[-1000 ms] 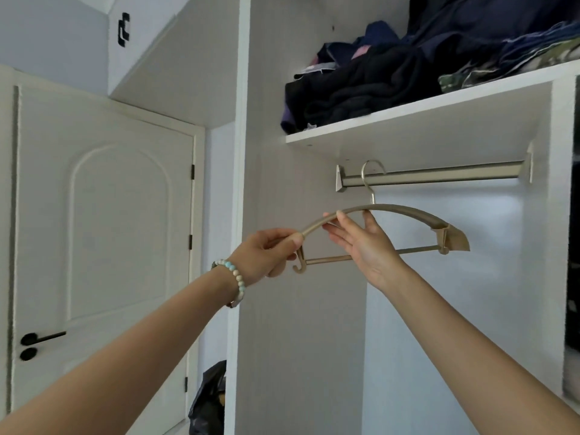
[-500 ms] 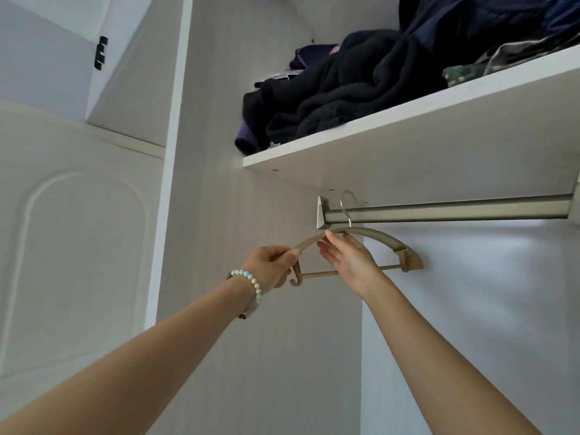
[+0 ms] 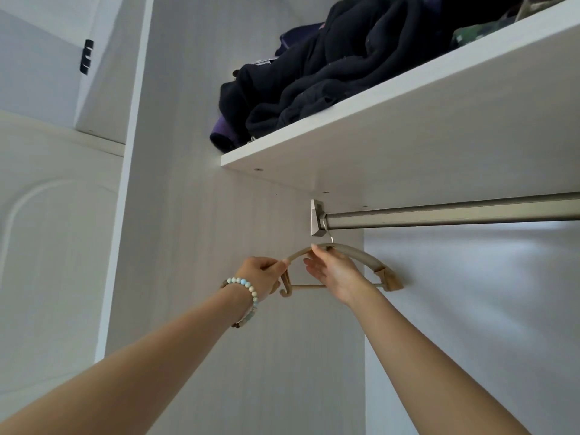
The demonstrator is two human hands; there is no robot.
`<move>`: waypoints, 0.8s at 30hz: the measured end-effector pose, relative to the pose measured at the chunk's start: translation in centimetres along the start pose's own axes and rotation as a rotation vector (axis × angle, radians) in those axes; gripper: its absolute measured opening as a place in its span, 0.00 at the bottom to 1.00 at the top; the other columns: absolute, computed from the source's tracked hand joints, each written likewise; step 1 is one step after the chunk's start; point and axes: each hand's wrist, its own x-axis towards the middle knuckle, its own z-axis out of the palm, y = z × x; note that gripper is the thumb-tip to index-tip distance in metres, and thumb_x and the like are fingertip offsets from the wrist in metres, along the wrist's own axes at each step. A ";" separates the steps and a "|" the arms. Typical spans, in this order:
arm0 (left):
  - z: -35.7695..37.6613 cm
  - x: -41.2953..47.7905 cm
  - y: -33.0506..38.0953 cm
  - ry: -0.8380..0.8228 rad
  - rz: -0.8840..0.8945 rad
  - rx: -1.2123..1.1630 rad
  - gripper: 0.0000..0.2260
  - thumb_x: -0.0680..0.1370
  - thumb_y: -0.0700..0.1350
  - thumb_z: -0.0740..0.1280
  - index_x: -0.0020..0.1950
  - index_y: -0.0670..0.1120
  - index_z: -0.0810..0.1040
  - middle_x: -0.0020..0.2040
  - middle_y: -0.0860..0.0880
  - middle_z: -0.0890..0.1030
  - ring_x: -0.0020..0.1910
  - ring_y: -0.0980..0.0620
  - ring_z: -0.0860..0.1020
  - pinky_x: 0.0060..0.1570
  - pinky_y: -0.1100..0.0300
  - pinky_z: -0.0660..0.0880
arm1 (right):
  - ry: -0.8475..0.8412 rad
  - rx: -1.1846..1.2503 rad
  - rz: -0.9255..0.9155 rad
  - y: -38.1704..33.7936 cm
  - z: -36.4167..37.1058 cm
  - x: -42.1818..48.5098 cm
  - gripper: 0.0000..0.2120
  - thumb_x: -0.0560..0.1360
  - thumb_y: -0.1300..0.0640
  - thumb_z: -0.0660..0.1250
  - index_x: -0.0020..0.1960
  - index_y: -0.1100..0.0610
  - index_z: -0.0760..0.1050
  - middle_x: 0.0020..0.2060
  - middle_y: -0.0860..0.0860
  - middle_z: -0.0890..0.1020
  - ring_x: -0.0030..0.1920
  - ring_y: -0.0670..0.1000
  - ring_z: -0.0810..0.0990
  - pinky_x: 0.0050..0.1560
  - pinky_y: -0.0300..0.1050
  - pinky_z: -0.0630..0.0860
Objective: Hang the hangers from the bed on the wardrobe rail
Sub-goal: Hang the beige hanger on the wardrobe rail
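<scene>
Our left hand [image 3: 262,274] pinches the hanger [image 3: 351,255] by its left arm, while our right hand [image 3: 332,271] rests spread against the crown, fingers loose. The hook sits over the rail [image 3: 439,213] at its far-left end, beside the bracket — so this hanger looks hung. Next, we judge, both hands let go gently and return to the bed for another.

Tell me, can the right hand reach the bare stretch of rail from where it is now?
Probably yes. The right hand is on the hanger just below the rail, and nothing hangs along the rail to its right.
</scene>
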 end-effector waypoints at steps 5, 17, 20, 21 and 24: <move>-0.6 -0.4 -1.0 0.039 0.070 0.139 0.15 0.78 0.49 0.62 0.37 0.41 0.73 0.25 0.50 0.68 0.17 0.59 0.64 0.21 0.72 0.62 | 0.030 -0.071 0.013 1.5 0.6 0.6 0.37 0.76 0.55 0.67 0.77 0.57 0.50 0.63 0.55 0.74 0.54 0.52 0.78 0.56 0.46 0.75; -3.2 -3.3 -0.5 0.093 0.113 0.160 0.11 0.76 0.43 0.64 0.59 0.48 0.74 0.49 0.49 0.79 0.46 0.53 0.77 0.46 0.65 0.71 | 0.143 -0.265 -0.052 3.0 2.1 0.1 0.41 0.73 0.43 0.68 0.77 0.52 0.50 0.72 0.50 0.64 0.71 0.54 0.66 0.71 0.51 0.62; -4.2 -4.6 0.1 0.102 0.124 0.180 0.18 0.77 0.44 0.64 0.67 0.45 0.70 0.63 0.50 0.75 0.59 0.53 0.75 0.55 0.64 0.69 | 0.170 -0.332 -0.110 3.1 2.7 -1.7 0.42 0.73 0.42 0.67 0.77 0.51 0.48 0.76 0.49 0.56 0.74 0.51 0.59 0.70 0.50 0.59; -4.5 -5.3 0.5 0.100 0.136 0.175 0.18 0.77 0.45 0.64 0.67 0.45 0.70 0.63 0.50 0.75 0.60 0.54 0.75 0.54 0.65 0.69 | 0.173 -0.344 -0.138 3.1 3.0 -2.5 0.42 0.73 0.42 0.67 0.77 0.51 0.47 0.76 0.49 0.55 0.74 0.51 0.58 0.70 0.49 0.59; -5.9 -7.9 1.6 0.098 0.206 0.187 0.18 0.78 0.47 0.63 0.67 0.46 0.70 0.63 0.50 0.75 0.58 0.54 0.75 0.53 0.65 0.69 | 0.154 -0.398 -0.245 2.8 4.2 -5.6 0.40 0.74 0.43 0.66 0.77 0.48 0.47 0.76 0.50 0.53 0.75 0.48 0.55 0.70 0.46 0.58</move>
